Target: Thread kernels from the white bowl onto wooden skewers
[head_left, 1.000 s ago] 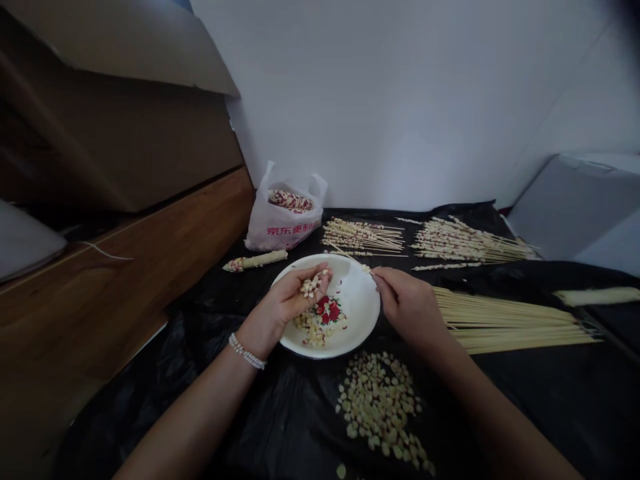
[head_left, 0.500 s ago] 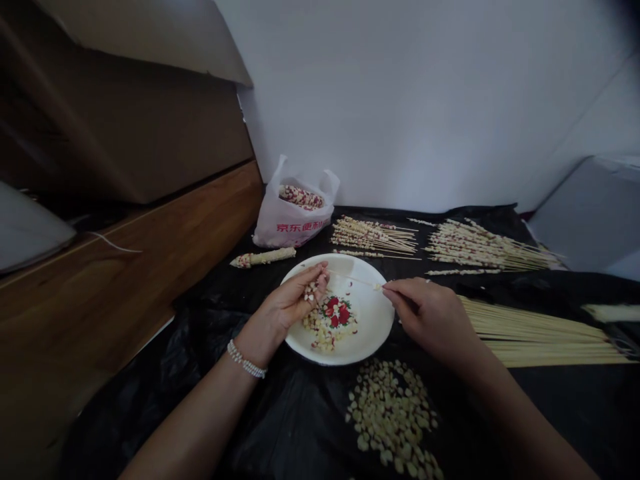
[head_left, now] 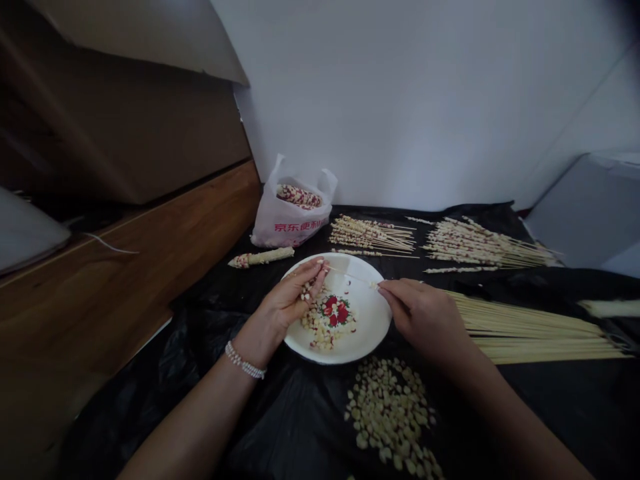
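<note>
Right hand (head_left: 425, 310): fingers closed in a pinch on one skewer (head_left: 349, 274), pale, thin, straight; small whitish kernels (head_left: 374, 285) just beside the fingertips, bare shaft running onward to the left hand (head_left: 286, 300). Left hand: half-curled, palm cupped, cradling loose corn kernels (head_left: 305, 291), cream touched with dark red; fingertips at the skewer's far end, exact contact too small to tell. Pose: right hand back uppermost, forearm slanting from lower right; left forearm from lower left, beaded bracelet (head_left: 245, 361) at wrist. Beneath and between both hands: white bowl (head_left: 371, 323), red floral print, more kernels inside.
</note>
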The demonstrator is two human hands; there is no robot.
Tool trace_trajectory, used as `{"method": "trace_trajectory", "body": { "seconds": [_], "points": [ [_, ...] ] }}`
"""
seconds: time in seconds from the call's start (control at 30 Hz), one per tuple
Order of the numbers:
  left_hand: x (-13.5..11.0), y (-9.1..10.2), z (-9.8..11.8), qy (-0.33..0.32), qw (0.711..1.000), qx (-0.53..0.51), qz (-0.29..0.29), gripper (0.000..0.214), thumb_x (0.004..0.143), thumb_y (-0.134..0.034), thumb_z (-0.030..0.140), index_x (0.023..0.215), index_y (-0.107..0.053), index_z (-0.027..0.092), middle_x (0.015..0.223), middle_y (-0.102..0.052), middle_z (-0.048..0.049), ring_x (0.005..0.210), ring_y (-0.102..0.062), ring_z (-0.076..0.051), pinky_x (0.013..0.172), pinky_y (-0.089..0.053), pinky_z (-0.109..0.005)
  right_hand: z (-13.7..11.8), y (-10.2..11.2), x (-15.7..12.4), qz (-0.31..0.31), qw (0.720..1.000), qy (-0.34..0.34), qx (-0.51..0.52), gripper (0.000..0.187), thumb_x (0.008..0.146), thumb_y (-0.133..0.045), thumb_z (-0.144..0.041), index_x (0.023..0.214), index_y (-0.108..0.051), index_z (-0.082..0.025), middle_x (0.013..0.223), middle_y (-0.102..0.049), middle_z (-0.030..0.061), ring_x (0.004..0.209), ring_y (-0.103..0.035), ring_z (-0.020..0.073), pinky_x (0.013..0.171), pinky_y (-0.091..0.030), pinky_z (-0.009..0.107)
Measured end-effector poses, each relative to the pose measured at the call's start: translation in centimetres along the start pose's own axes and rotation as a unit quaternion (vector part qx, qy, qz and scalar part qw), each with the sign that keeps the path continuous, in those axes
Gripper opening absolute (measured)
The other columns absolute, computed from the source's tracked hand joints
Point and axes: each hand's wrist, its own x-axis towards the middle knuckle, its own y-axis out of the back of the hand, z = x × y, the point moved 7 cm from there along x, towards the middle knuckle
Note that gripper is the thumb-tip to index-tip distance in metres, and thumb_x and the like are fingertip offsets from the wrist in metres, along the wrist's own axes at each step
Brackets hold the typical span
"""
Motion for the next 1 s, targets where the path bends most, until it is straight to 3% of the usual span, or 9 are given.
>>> {"method": "trace_trajectory", "body": {
  "seconds": [0.33, 0.5, 0.63, 1.0],
  "points": [
    [0.6, -0.3, -0.5, 0.018, 0.998, 0.027, -0.049, 0.031, 0.077, -0.06, -0.006, 0.098, -0.07, 0.014, 0.092, -0.072, -0.0065, 0.079, -0.069, -0.011, 0.068, -0.057, -0.016, -0.3, -0.1, 0.0, 0.006, 1.0, 0.0, -0.01, 0.026, 0.094, -0.044, -0.028, 0.096, -0.069, -0.02, 0.083, -0.068, 0.0043, 0.074, -0.062, 0.0155, 0.065, -0.041, 0.026],
    [0.6, -0.2, -0.5, 0.014, 1.0, 0.011, -0.025, 0.028, 0.077, -0.061, -0.003, 0.103, -0.068, 0.008, 0.095, -0.071, -0.0106, 0.081, -0.069, -0.013, 0.073, -0.057, -0.018, -0.4, 0.0, -0.1, 0.022, 0.999, 0.001, -0.037, 0.027, 0.094, -0.043, -0.029, 0.094, -0.069, -0.021, 0.08, -0.068, 0.0032, 0.07, -0.06, 0.0146, 0.061, -0.038, 0.025],
    [0.5, -0.1, -0.5, 0.023, 1.0, 0.0, -0.008, 0.037, 0.08, -0.058, -0.003, 0.112, -0.066, 0.013, 0.092, -0.072, -0.008, 0.078, -0.069, -0.012, 0.069, -0.057, -0.017, -0.6, 0.0, -0.2, 0.017, 0.999, 0.003, -0.047, 0.026, 0.094, -0.044, -0.027, 0.095, -0.068, -0.02, 0.079, -0.067, 0.0029, 0.07, -0.06, 0.0148, 0.061, -0.037, 0.025],
    [0.7, 0.2, -0.6, 0.028, 0.999, 0.009, -0.033, 0.016, 0.077, -0.063, -0.001, 0.089, -0.069, 0.008, 0.08, -0.069, -0.0067, 0.065, -0.065, -0.008, 0.061, -0.054, -0.013, -1.4, 0.4, -0.3, 0.032, 0.996, 0.025, -0.079, 0.025, 0.093, -0.044, -0.024, 0.097, -0.068, -0.019, 0.074, -0.064, 0.0022, 0.069, -0.06, 0.0158, 0.058, -0.033, 0.027]
  ]
}}
